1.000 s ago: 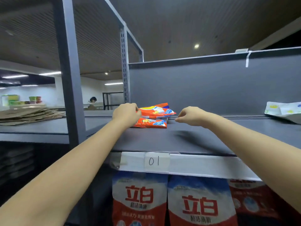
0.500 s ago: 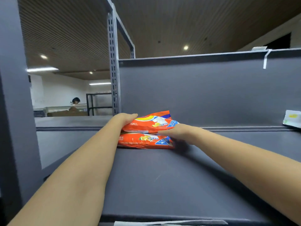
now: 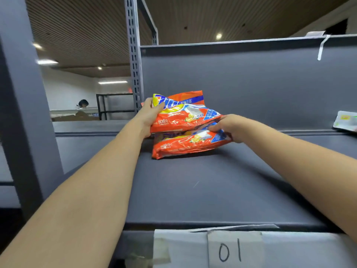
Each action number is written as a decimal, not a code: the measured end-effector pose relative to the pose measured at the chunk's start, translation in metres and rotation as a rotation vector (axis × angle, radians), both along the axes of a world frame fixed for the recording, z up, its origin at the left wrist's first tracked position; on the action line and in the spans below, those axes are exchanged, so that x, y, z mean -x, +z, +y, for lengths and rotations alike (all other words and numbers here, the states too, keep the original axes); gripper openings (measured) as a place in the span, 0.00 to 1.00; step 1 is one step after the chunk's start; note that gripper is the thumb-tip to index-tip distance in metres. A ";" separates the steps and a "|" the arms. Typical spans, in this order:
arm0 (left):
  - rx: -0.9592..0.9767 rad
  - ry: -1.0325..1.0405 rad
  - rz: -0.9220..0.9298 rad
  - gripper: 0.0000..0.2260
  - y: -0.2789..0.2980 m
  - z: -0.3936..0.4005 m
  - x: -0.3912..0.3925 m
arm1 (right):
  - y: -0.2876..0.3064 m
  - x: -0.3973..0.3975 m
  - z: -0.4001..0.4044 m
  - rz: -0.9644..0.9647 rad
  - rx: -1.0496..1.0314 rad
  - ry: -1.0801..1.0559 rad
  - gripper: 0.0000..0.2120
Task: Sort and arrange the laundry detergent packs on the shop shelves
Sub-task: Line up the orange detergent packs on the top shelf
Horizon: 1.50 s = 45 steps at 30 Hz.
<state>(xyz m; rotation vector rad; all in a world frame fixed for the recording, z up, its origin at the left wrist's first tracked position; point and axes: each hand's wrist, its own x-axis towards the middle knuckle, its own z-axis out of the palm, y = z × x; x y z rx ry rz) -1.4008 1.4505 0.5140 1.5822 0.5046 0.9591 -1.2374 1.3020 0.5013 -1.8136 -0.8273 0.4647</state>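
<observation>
Fingers of the left hand (image 3: 147, 118) curl round the left end of the upper detergent pack (image 3: 183, 113), thumb lying over its printed face, and this orange pack is tilted with its far edge raised. The right hand (image 3: 228, 126) has its fingertips tucked into the gap between that pack and the lower detergent pack (image 3: 185, 145), pinching the upper pack's right end; how far the fingers reach in is hidden. The lower pack lies flat on the grey shelf (image 3: 202, 186), toward the back edge and left of the middle, just below the upper one. Both forearms reach in over the shelf's front edge, where a paper label (image 3: 234, 249) marked "01" is taped. Another packet (image 3: 345, 120) lies at the shelf's far right, against the back panel (image 3: 241, 84).
</observation>
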 end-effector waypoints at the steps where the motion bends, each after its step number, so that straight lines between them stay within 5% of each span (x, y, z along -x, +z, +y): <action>1: 0.002 -0.030 -0.054 0.10 0.002 -0.002 0.002 | 0.004 -0.007 -0.011 0.035 0.024 0.033 0.11; 3: 0.009 -0.094 -0.121 0.14 0.006 -0.003 0.009 | 0.010 -0.020 -0.032 0.118 0.108 0.111 0.04; 9: 0.078 -0.344 0.127 0.27 -0.008 0.012 0.024 | 0.008 -0.028 -0.047 0.262 0.256 0.186 0.11; 11: 0.182 -0.372 0.148 0.16 -0.009 0.015 0.023 | 0.007 -0.027 -0.041 0.254 0.274 0.141 0.12; 14: 0.314 -0.291 0.223 0.14 -0.008 0.016 0.019 | 0.005 -0.030 -0.034 0.227 0.287 0.102 0.16; 25: 0.216 -0.068 0.614 0.18 -0.016 0.019 0.006 | -0.001 -0.034 -0.038 0.071 0.347 -0.003 0.17; 33: 0.116 -0.199 0.167 0.07 0.003 0.001 0.001 | 0.008 -0.031 -0.036 -0.349 0.181 -0.182 0.17; 39: -0.055 -0.237 -0.091 0.14 0.023 -0.024 -0.008 | 0.024 -0.020 -0.046 0.266 -0.359 0.101 0.32; 41: -0.055 -0.237 -0.217 0.11 0.030 -0.034 -0.009 | 0.033 -0.016 -0.058 0.290 -0.351 0.188 0.37; 45: -0.075 -0.268 -0.321 0.04 0.046 -0.064 -0.007 | 0.035 0.005 -0.082 0.242 -0.338 0.319 0.25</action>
